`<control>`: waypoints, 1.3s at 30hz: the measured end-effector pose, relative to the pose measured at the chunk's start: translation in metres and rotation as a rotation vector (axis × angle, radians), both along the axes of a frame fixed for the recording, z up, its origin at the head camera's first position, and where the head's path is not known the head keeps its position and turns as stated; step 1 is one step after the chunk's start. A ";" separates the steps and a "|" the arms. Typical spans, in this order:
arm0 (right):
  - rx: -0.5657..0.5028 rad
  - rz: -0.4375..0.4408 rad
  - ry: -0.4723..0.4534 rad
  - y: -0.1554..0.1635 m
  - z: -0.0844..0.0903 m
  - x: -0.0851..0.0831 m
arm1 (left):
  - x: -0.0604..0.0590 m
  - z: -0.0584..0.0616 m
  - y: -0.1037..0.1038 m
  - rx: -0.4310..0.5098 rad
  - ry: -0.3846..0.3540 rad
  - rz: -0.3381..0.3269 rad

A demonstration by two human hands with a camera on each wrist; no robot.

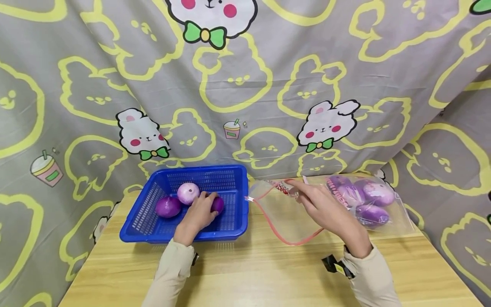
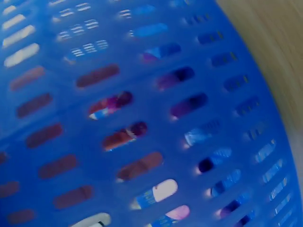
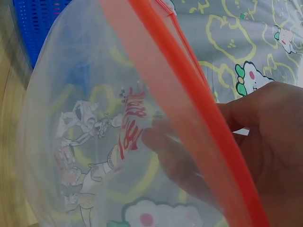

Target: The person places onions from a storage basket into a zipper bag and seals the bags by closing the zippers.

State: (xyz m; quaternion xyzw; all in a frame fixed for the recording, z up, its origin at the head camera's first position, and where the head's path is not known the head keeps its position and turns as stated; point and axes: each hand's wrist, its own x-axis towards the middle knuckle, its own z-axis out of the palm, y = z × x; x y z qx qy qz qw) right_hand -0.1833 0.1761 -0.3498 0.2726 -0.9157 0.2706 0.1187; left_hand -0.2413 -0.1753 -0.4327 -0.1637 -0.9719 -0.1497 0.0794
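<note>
In the head view my left hand [image 1: 199, 212] reaches into a blue plastic basket [image 1: 246, 213] and grips a round, dark purple onion-like piece [image 1: 218, 205]. Beside it lie a paler one [image 1: 188, 193] and another dark one [image 1: 168, 207]. The left wrist view looks through the slots of the basket wall [image 2: 156, 142], with bits of fingers and purple behind. My right hand [image 1: 326, 209] pinches the red-edged mouth of a clear zip bag [image 1: 276, 238], holding it apart. Thumb and fingers lie on either side of the bag's red strip [image 3: 189, 94].
Several purple pieces [image 1: 372, 213] fill the bag's far right end, behind red printing. A white slider [image 1: 250, 198] sits at the mouth's left corner, right by the basket rim. Wooden table [image 1: 261, 277] lies underneath; a patterned grey curtain [image 1: 268, 94] hangs behind.
</note>
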 end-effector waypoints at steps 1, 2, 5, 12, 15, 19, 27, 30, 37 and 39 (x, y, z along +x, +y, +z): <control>0.002 -0.001 -0.002 0.000 0.000 0.000 | 0.002 0.001 -0.001 0.009 -0.008 -0.006; 0.003 0.000 -0.003 0.000 -0.001 0.000 | 0.004 0.003 -0.001 0.018 -0.010 -0.010; 0.006 -0.001 -0.015 -0.001 -0.001 -0.001 | 0.010 0.010 -0.004 0.065 0.009 -0.007; 0.008 -0.003 -0.029 -0.003 -0.002 -0.001 | 0.015 0.018 -0.009 0.103 0.040 0.006; 0.012 -0.002 -0.020 -0.005 -0.001 -0.001 | 0.016 0.020 -0.010 0.132 0.077 0.015; 0.018 0.001 -0.012 -0.006 -0.001 -0.003 | 0.017 0.029 -0.007 0.185 0.146 0.010; 0.012 -0.017 -0.032 -0.009 -0.004 -0.002 | 0.030 0.045 0.004 0.197 0.165 -0.043; -0.022 -0.010 -0.032 -0.013 -0.004 -0.001 | 0.037 0.053 0.006 0.202 0.188 -0.054; 0.002 -0.037 0.075 -0.019 -0.003 0.003 | 0.056 0.075 0.010 0.212 0.235 -0.051; 0.019 -0.029 0.124 -0.020 -0.002 0.002 | 0.062 0.082 0.010 0.221 0.252 -0.038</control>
